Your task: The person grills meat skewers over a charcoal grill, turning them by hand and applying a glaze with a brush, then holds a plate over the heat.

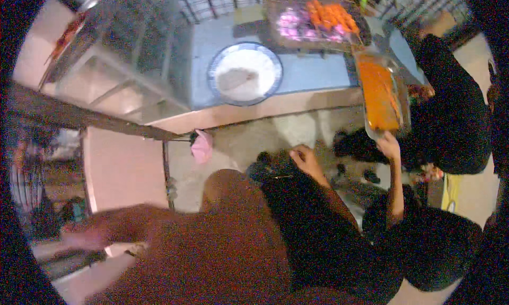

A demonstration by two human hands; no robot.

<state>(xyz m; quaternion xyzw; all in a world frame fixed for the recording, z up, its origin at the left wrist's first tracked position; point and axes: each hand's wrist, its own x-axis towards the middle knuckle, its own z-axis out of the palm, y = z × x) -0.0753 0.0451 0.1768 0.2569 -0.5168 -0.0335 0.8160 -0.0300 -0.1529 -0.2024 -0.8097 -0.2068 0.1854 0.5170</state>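
At the lower left, my left hand (81,237) is blurred at the end of my outstretched arm, near a pale block-like item (121,249); whether it grips anything is not clear. My right hand is out of view. Before me, a blue-rimmed round plate (277,72) holds white powder or grains with a greyish patch, on a blue surface (318,72). Behind it to the right, orange skewered food (332,15) lies on a grill (318,46) with glowing coals. A clear tray (372,136) of orange sauce stands to the right, touched by another person's hand (389,146).
A person in black (433,245) sits close on my right, the other hand (306,159) over their leg. Another dark-clothed person (453,118) is farther right. A glass display case (131,66) stands at upper left. A pink cloth or bag (202,148) hangs below the counter edge.
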